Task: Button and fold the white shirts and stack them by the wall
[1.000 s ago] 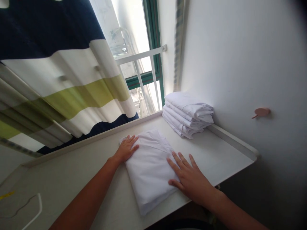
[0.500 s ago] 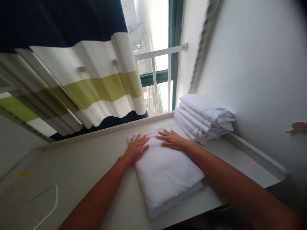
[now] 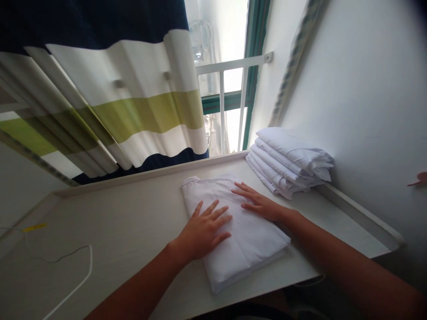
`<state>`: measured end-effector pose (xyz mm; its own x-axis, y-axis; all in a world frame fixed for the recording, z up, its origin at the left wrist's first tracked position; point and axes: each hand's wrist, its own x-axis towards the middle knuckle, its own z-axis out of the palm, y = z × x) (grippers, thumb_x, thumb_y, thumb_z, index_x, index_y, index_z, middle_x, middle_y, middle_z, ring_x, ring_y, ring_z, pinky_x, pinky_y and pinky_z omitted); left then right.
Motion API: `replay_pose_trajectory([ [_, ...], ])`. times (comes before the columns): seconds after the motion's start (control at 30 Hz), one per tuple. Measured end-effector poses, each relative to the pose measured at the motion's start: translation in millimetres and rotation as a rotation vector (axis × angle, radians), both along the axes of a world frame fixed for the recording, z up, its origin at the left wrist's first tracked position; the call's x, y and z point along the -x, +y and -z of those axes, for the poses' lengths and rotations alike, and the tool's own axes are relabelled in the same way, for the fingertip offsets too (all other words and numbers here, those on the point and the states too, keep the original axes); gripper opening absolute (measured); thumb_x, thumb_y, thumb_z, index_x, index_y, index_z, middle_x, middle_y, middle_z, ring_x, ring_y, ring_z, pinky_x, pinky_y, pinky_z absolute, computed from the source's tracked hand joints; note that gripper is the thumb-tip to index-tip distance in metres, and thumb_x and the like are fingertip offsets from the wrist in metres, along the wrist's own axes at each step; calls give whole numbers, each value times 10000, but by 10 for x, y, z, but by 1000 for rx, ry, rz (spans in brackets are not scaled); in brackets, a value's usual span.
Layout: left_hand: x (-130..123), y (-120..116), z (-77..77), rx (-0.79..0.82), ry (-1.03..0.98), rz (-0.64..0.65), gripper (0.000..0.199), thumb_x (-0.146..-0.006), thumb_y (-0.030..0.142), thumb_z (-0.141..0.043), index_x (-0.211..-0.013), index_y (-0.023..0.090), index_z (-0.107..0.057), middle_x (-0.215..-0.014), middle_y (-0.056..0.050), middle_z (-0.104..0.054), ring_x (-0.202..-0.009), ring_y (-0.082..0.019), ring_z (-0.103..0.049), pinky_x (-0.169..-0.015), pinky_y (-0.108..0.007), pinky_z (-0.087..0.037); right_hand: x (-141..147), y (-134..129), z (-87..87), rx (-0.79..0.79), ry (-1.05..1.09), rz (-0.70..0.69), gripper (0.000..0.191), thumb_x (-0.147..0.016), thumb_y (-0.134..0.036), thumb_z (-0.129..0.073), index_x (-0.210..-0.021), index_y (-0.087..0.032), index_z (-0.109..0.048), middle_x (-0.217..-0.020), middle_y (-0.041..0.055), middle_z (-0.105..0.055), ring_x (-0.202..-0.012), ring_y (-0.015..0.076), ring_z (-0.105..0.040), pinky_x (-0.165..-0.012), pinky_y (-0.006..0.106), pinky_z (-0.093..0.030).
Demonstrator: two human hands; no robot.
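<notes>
A folded white garment [image 3: 247,249] lies flat on the pale desk [image 3: 133,222] in front of me. My left hand [image 3: 207,229] rests on its left side, palm down, with the fingers spread. Over its upper right part lies my right hand [image 3: 256,202], fingers stretched out and apart, touching the cloth. Neither hand grips anything. Beyond my right hand, against the wall, is a stack of folded white garments [image 3: 290,162].
A white cable [image 3: 89,266] with a yellow tag [image 3: 35,227] runs over the desk's left side. A raised rim [image 3: 150,172] edges the back. Behind it hang a striped curtain [image 3: 147,111] and a white window rail [image 3: 233,66]. A wall [image 3: 373,98] bounds the right.
My left hand has slid from the garment's far left corner toward me and onto its middle left. My right hand has shifted slightly nearer and to the right. The view has moved a little.
</notes>
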<state>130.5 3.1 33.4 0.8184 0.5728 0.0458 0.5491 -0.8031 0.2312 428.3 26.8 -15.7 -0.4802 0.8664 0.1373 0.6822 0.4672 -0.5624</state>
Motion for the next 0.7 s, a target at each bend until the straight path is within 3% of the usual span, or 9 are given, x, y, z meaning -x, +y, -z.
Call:
replay_pose_trajectory([
  [0.13, 0, -340, 141, 81, -15, 30, 610, -989, 616, -406, -1547, 368, -397, -1622, -44, -396, -1551, -318, -244, -1257, -629, -97, -70, -272, 46, -33, -201, -11, 562, -1019, -586, -419, -1550, -407, -387, -1692, -6, -213, -1575, 319, -89, -1248, 581, -127],
  [0.27, 36, -326, 253, 131, -14, 21, 642, -979, 633, -412, -1566, 381, -351, -1638, -22, -361, -1552, -307, -245, -1260, -622, -107, -35, -300, 77, -61, -278, 14, 553, -1034, -545, -413, -1567, -419, -338, -1687, 12, -224, -1569, 318, -129, -1232, 608, -154],
  [0.4, 181, -316, 227, 118, 0, 63, 645, -973, 619, -447, -1568, 398, -338, -1635, 0, -367, -1546, -297, -263, -1264, -598, -119, 145, -437, 81, -65, -314, 59, 562, -1036, -545, -401, -1576, -411, -323, -1693, 15, -208, -1569, 331, -121, -1226, 624, -166],
  [0.6, 842, -468, 93, 121, 46, 152, 649, -972, 570, -485, -1578, 423, -304, -1608, 2, -419, -1529, -287, -312, -1272, -552, -130, 735, -919, 131, -74, -340, 157, 579, -1040, -540, -371, -1595, -405, -279, -1702, 16, -175, -1563, 391, -95, -1198, 700, -155],
  [0.7, 1244, -719, 104, 35, -12, -16, 607, -933, 612, -517, -1498, 397, -462, -1526, -40, -535, -1466, -312, -407, -1258, -544, -190, 921, -1022, 138, -64, -344, 177, 591, -1036, -570, -349, -1598, -401, -274, -1703, 27, -174, -1562, 406, -83, -1187, 726, -130],
])
